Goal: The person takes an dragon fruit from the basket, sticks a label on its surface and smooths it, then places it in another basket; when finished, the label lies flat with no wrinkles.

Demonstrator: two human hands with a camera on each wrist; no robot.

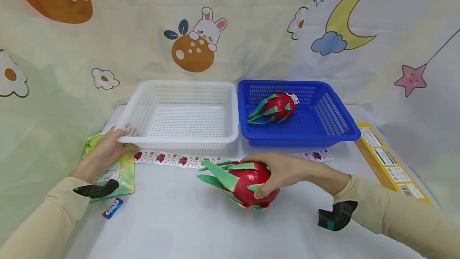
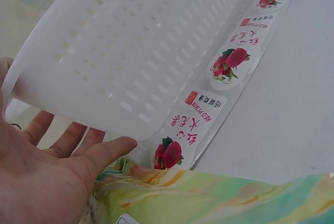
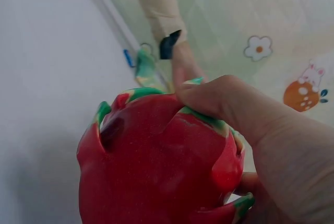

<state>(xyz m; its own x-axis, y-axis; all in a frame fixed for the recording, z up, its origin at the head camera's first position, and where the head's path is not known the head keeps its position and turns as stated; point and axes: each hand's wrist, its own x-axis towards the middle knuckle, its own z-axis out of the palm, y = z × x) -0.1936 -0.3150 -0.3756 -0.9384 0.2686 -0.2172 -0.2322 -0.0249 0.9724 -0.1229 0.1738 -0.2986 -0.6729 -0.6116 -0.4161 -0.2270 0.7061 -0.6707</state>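
My right hand (image 1: 276, 171) grips a red dragon fruit (image 1: 248, 183) with green leaf tips, thumb on its near side, above the table in front of the baskets. In the right wrist view the thumb lies across the top of this fruit (image 3: 162, 161). At the left, my left hand (image 1: 108, 149) holds the front left corner of a white plastic basket (image 1: 176, 141). The left wrist view shows its fingers around the white basket's rim and wall (image 2: 115, 57). A second dragon fruit (image 1: 279, 106) with a white label lies in the blue basket (image 1: 302, 137).
A strip of dragon fruit stickers (image 1: 179, 160) runs along the baskets' front. Under my left forearm lies a green-yellow packet (image 1: 123, 173), with a small blue and red wrapped item (image 1: 112, 208) beside it. A long yellow box (image 1: 388, 163) lies at the right.
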